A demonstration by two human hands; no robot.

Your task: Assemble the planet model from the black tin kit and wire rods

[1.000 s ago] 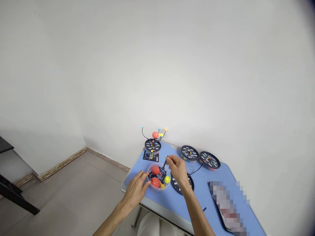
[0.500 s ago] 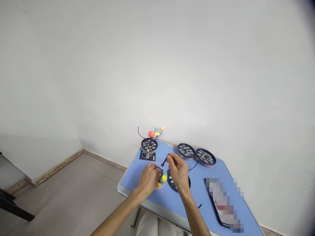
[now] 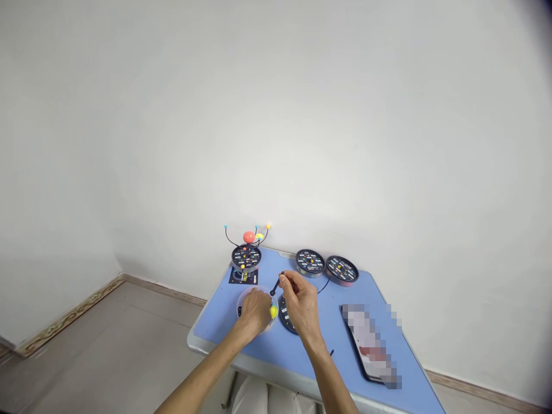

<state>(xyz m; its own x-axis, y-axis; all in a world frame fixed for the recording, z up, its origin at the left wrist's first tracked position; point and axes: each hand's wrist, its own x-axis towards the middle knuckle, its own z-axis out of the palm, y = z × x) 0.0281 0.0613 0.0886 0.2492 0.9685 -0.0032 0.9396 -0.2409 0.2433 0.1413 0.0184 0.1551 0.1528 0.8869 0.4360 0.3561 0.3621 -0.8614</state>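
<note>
My left hand (image 3: 257,309) reaches into a clear round tub (image 3: 241,298), its fingers hidden inside. A yellow ball (image 3: 273,311) shows in the tub beside that hand. Between thumb and fingers, my right hand (image 3: 301,299) pinches a short black rod (image 3: 276,286) with a small ring at its lower end. Below and partly behind the right hand lies a dark round lid (image 3: 286,318) with printed labels. At the back left stands a planet model (image 3: 249,237) with coloured balls on thin curved black arms, rising from a round printed base.
Two round tubs with dark printed lids, one (image 3: 310,261) beside the other (image 3: 342,269), stand at the table's back edge. A phone (image 3: 370,348) lies on the right of the blue table (image 3: 321,351). A printed card (image 3: 238,278) lies by the model.
My left hand has gone deeper into the tub, hiding its fingers and the orange ball. My right hand still holds the black rod. The whole view has shifted, moving the table leftward.
</note>
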